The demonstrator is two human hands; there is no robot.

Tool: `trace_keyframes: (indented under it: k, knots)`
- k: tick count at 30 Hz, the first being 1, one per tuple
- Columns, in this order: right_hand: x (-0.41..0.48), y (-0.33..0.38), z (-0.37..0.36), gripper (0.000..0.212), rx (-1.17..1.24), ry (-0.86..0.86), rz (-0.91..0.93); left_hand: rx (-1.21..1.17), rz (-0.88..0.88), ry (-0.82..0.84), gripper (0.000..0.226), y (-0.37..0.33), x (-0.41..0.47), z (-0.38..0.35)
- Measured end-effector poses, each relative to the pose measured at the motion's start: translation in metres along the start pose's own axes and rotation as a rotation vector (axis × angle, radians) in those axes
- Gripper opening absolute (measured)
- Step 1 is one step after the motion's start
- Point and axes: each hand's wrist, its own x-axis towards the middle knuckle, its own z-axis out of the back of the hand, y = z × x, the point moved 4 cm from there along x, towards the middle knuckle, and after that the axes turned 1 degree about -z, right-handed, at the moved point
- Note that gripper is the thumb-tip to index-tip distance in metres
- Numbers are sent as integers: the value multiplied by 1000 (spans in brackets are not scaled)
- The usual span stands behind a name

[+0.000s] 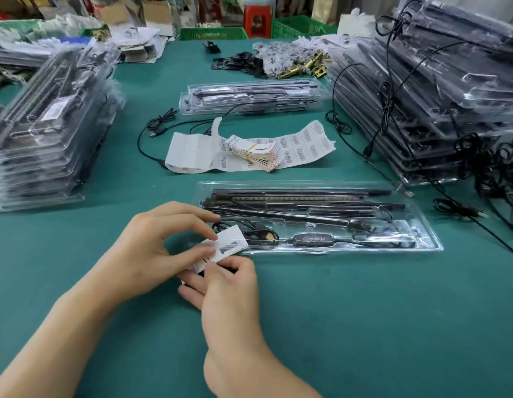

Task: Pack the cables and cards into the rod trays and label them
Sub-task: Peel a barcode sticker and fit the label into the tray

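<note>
**A:** Both hands are on one small white card (231,245), right at the left end of the clear rod tray (422,245). The left hand (152,248) pinches the card's upper edge between thumb and forefinger, and the right hand (229,285) nips its lower corner. Neither grip is spread.

**B:** It looks like thin card stock: light, a bit springy, easy to crease. I'd hold it by the edges, as it's held now, and keep thumbs off the print.

**A:** And the tray?

**B:** It's a thin clear blister, so I'd expect it to be light, flexible and slick. I'd support it along the long rim, not by one corner, or the black rods (292,196) may shift.

**A:** Counts, please.

**B:** One card in the hands and one tray in front. In it lies one coiled cable (249,234) with one inline controller (314,239). There are several rods, but they overlap too much for a firm number.

**A:** Beyond that?

**B:** One rubber-banded bundle of cards (255,152) lies on one barcode label sheet (304,142). A short pile of filled trays (249,99) sits behind it. There's one tall stack (48,124) at left and a bigger heap (436,96) at right. Loose cables (493,168) tangle on the green surface (364,311), too many to count.
</note>
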Motion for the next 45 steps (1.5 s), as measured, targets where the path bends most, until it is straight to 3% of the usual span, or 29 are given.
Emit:
trace_keyframes:
  k: [4,8,13,16,18,20,23,26,29,33,45]
  knots:
    - [-1,-1,3,13,39,23,-74,96,119,25,40,-1,-4,9]
    - [-2,5,9,23,-89,107,-103,133,289,-15,59,1,-31,13]
    - [-9,20,16,34,-261,224,-68,97,429,-213,43,-6,-57,-12]
    - [-13,35,30,24,-466,368,19,112,428,-259,36,-8,-58,-15]
    - [-14,47,46,20,-704,401,169,148,435,-287,31,-7,-60,-15]
    - [-11,67,63,21,-1046,339,509,136,443,-318,30,-5,-61,-16]
    - [0,104,81,24,-1492,109,1044,-9,526,-360,38,2,-62,-13]
    - [22,121,93,37,-1625,78,1152,-53,546,-304,35,7,-55,-12]
    - [35,123,93,31,-1644,156,1202,-120,583,-255,34,10,-48,-11]
    - [42,116,90,13,-1447,260,1232,-194,629,-231,38,15,-43,-11]
    - [44,109,92,13,-1338,260,1288,-315,643,-355,44,5,-39,-22]
